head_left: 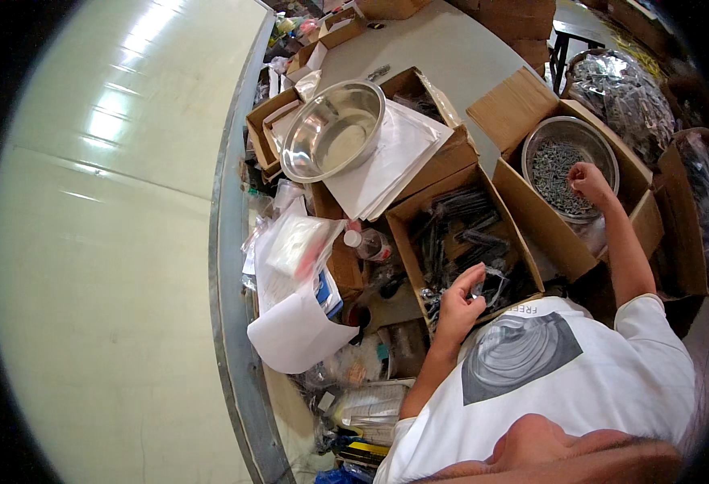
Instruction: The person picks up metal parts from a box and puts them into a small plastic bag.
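Metal pieces (pixel 553 168) — loose, beneath right fingers (pixel 578 177)

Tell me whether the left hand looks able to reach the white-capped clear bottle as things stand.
Probably yes: the left hand would have to clear the box's left wall, but nothing seems to cover the bottle.

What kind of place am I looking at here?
Probably a small workshop or packing area, though I can't be sure which. A metal bowl holds many small metal pieces, an open cardboard box holds dark pieces, and a heap of clear plastic packets lies nearby.
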A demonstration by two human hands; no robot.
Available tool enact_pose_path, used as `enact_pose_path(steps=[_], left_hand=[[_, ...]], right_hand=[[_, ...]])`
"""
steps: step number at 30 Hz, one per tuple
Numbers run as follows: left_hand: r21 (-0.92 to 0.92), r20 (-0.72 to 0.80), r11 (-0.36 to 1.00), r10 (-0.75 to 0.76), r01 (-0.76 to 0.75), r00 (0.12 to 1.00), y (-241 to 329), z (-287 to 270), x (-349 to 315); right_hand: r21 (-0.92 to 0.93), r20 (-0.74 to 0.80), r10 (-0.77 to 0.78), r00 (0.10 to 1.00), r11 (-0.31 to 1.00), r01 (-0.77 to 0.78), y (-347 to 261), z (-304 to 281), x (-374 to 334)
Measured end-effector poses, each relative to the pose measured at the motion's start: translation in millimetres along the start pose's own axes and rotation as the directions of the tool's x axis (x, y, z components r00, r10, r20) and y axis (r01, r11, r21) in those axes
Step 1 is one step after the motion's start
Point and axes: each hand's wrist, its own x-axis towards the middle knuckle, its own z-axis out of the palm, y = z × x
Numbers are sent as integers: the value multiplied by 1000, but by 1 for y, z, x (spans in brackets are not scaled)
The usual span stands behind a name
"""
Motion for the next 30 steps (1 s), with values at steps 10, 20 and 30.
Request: enact_pose_path(steps=[10,20,30], left_hand=[[48,31,999,-6,4,999,-4,3,4],[132,-35,989,66,-61,997,9,2,1],[550,191,720,384,-423,903,71,-29,7]], right_hand=[[566,344,-277,897,824,37,-117,44,-95],[-40,518,-792,324,356,934,-162,93,-147],[64,513,-701,495,607,792,-170,79,-124]])
